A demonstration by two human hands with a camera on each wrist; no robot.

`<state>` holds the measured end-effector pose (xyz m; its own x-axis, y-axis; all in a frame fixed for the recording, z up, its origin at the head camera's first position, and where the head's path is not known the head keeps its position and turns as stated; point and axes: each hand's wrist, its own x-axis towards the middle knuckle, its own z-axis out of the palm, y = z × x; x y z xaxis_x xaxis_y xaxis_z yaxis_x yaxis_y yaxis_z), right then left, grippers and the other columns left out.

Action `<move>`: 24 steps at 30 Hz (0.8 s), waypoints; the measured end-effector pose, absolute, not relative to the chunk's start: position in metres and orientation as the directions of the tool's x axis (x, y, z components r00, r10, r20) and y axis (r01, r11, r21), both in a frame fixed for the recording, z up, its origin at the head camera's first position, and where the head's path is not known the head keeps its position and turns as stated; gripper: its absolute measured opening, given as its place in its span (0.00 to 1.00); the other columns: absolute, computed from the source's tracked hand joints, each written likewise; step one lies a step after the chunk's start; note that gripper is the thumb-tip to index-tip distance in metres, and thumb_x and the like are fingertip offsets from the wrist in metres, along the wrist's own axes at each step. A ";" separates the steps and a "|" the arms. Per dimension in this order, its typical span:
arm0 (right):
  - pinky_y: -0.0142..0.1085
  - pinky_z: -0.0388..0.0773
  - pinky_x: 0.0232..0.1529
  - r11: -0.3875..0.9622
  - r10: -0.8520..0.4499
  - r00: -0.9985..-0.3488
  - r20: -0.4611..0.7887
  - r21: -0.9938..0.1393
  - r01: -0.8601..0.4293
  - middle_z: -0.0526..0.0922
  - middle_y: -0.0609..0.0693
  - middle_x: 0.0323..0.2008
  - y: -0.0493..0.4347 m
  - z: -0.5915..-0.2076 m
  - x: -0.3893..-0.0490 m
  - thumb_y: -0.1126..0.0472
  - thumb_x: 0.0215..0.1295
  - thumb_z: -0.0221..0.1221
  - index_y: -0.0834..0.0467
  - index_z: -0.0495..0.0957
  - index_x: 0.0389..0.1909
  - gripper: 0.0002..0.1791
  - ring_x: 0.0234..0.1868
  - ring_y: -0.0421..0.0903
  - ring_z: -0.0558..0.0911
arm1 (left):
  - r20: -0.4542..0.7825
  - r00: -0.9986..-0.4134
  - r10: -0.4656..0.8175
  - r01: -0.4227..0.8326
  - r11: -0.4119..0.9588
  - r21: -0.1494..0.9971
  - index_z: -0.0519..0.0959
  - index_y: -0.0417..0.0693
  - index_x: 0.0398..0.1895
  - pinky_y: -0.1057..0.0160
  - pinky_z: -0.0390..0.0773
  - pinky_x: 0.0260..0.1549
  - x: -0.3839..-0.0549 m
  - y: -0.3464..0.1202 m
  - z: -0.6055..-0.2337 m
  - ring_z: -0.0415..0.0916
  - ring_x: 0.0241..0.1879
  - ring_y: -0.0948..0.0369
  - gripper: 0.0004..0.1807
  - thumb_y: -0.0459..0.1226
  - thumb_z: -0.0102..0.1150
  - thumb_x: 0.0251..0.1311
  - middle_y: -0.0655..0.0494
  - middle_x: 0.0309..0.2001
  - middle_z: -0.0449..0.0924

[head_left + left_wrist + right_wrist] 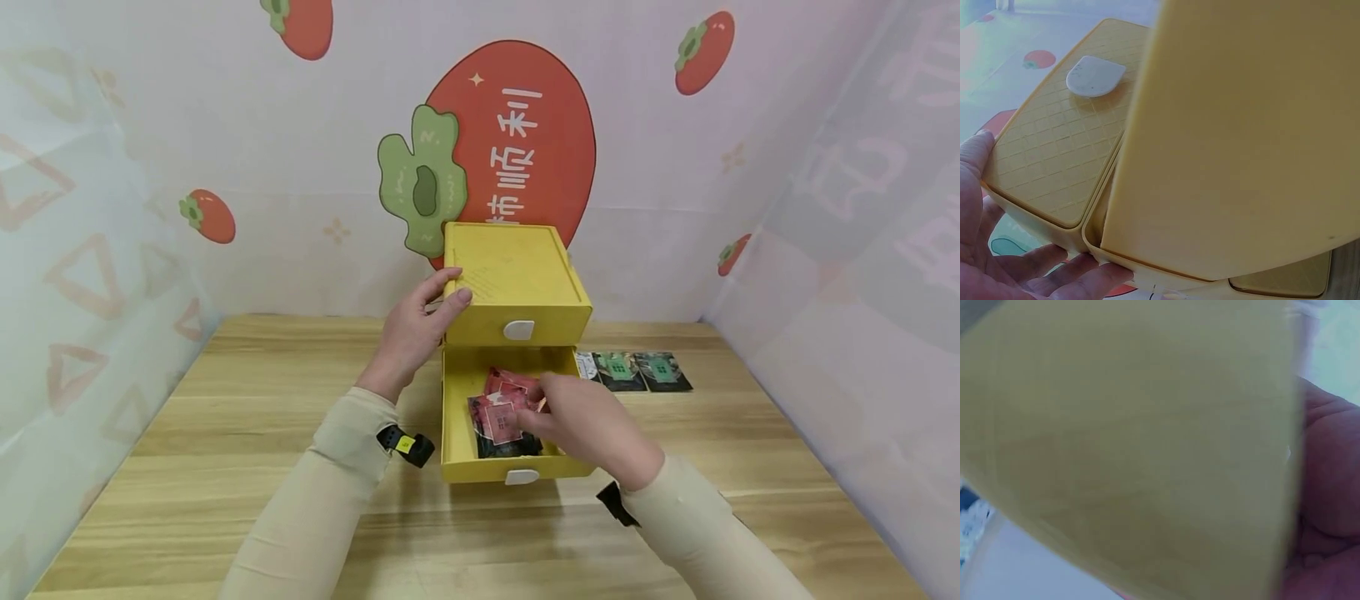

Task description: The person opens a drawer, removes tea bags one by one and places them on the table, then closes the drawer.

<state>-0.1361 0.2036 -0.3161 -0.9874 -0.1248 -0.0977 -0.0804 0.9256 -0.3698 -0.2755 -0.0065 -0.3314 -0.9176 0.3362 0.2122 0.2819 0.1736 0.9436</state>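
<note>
Red packets, two in view, sitting in the pulled-out lower drawer (465, 472) of a yellow drawer unit (517, 325). The front packet (501, 427) lies flat-ish and laps over the rear packet (504, 380). Front one's dark end points at the drawer's front wall, red end toward the back. Its long axis looks to run roughly front to back, bit skewed, but it's so foreshortened I wouldn't swear to it. The rear one sits more crooked, top edge sloping down to the right, and too much is covered to call its axis.

Right hand (592, 421) is down in the drawer, thumb and fingers right at the packets' right side. It's kinda blurry, so I can't tell if it's actually pinching one; the right wrist view is mostly drawer wall. Left hand (412, 337) grips the unit's front left corner, thumb on top, fingers along the side.

Over on the wooden table (300, 392), right of the drawer, two green packets (663, 372) lie side by side, plus a whitish packet (587, 367) partly hidden.
</note>
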 end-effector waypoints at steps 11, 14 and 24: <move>0.41 0.79 0.27 0.980 -0.036 -0.992 -0.117 -0.199 -0.012 0.77 0.48 0.24 0.189 -0.341 -0.154 0.34 0.51 0.76 0.63 0.74 0.42 0.38 0.21 0.46 0.77 | 0.218 -0.915 0.340 0.288 0.170 0.942 0.72 0.71 0.74 0.46 0.79 0.60 -0.277 -0.006 -0.332 0.72 0.70 0.51 0.33 0.65 0.59 0.68 0.53 0.77 0.66; 0.40 0.80 0.30 0.973 -0.021 -0.993 -0.117 -0.233 0.007 0.78 0.49 0.26 0.190 -0.339 -0.154 0.38 0.53 0.77 0.64 0.74 0.46 0.37 0.23 0.46 0.77 | 0.222 -0.914 0.341 0.293 0.172 0.941 0.72 0.71 0.74 0.46 0.80 0.59 -0.277 -0.005 -0.331 0.73 0.69 0.51 0.33 0.65 0.58 0.68 0.53 0.77 0.67; 0.36 0.71 0.25 0.870 -0.134 -0.988 -0.072 -0.487 -0.082 0.74 0.44 0.19 0.207 -0.331 -0.152 0.53 0.70 0.68 0.52 0.79 0.31 0.10 0.18 0.42 0.74 | 0.234 -0.912 0.336 0.302 0.168 0.938 0.72 0.70 0.74 0.46 0.79 0.60 -0.277 -0.005 -0.333 0.73 0.70 0.50 0.33 0.64 0.59 0.69 0.52 0.76 0.67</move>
<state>-0.1522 0.2068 -0.3309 -0.9883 -0.1341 -0.0722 -0.0824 0.8697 -0.4867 -0.2765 -0.0055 -0.3325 -0.9123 0.3364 0.2336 0.3023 0.1685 0.9382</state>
